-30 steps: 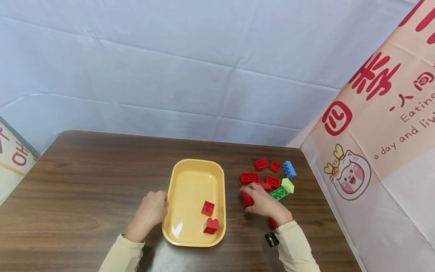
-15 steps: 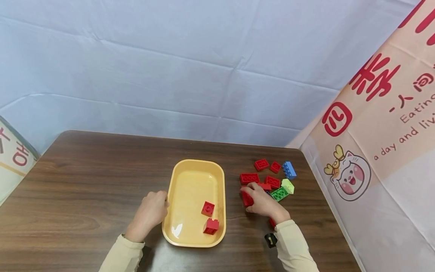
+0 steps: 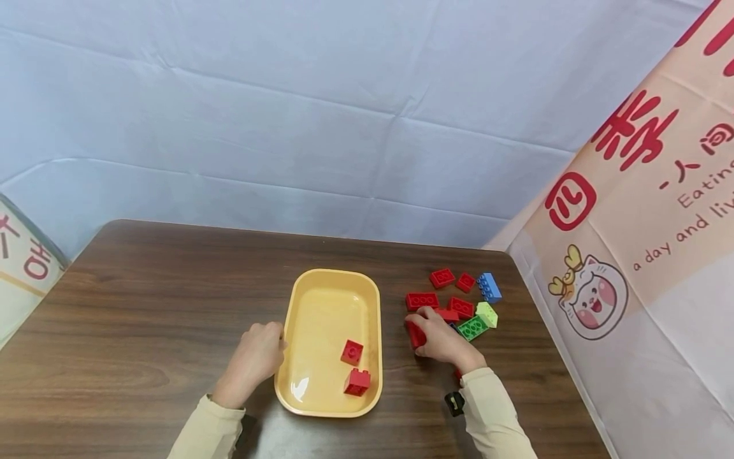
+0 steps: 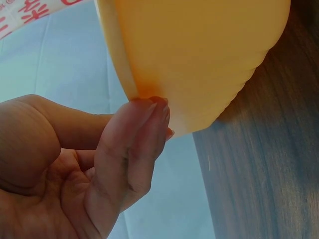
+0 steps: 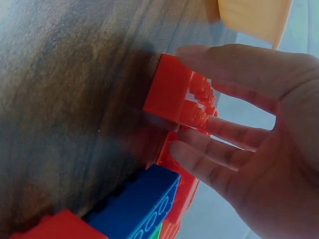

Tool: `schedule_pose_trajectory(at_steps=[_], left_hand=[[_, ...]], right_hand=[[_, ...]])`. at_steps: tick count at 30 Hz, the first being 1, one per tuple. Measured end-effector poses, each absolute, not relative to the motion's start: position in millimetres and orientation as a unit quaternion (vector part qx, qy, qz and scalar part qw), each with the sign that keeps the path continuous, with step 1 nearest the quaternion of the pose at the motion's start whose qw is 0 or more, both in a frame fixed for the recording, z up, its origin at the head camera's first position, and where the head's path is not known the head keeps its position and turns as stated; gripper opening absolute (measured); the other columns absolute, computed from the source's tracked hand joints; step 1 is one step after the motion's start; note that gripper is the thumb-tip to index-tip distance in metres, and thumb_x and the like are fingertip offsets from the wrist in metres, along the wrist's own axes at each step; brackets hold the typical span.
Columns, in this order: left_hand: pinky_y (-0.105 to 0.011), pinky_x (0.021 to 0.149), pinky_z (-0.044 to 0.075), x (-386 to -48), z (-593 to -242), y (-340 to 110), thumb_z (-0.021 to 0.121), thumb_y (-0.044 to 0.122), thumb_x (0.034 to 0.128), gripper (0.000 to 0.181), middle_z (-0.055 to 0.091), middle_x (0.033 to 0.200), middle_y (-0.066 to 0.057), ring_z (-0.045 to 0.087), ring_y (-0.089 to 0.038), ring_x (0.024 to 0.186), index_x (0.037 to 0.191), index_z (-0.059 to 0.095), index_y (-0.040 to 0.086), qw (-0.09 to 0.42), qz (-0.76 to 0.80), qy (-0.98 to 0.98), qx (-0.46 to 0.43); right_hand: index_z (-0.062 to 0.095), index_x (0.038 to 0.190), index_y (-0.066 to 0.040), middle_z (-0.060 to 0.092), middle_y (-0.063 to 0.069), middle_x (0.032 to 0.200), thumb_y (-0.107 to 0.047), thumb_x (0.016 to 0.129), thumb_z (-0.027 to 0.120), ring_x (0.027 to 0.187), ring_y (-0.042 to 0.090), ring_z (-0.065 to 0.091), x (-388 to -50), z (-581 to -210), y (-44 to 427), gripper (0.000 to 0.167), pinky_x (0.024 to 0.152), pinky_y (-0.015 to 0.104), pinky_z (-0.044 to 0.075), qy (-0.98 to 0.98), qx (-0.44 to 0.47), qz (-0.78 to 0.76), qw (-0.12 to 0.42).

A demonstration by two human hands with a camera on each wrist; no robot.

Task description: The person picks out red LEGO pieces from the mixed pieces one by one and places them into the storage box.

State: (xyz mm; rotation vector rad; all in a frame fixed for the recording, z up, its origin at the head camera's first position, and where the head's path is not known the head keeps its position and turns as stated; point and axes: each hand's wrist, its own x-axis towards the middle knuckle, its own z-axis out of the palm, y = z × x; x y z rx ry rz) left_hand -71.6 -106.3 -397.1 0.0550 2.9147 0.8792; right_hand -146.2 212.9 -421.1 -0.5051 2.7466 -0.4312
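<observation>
Wood-grained table (image 3: 172, 299) under glossy round-cornered tray (image 3: 321, 312) and studded red brick (image 5: 169, 89).

This looks like a curtained-off booth, though in what building cannot be told, with a creased pale sheet (image 3: 275, 121) across the top of the frame, a printed cloth (image 3: 648, 220) at right and a wood-grain counter (image 3: 155, 306) below.

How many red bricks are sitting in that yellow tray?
2. One red brick lies in the near half of the tray, right of centre; the second red brick sits toward the near right corner. None seems hidden.
</observation>
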Motion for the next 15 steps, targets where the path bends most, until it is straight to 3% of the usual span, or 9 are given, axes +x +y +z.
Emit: schedule_pose_trajectory(at_steps=[15], left_hand=[[-0.028, 0.045, 0.039, -71.6, -396.2, -105.7, 0.060, -0.003, 0.0806, 0.013, 0.047, 0.058, -0.005, 0.046, -0.018, 0.050, 0.070, 0.055, 0.002, 0.050, 0.286, 0.957, 0.017]], right_hand=[[0.056, 0.118, -0.007, 0.042, 0.015, 0.120, -0.004, 0.070, 0.076, 0.105, 0.030, 0.045, -147.7, -431.2, 211.9, 0.052, 0.085, 0.045, 0.044, 0.960, -0.178, -0.152, 0.153]])
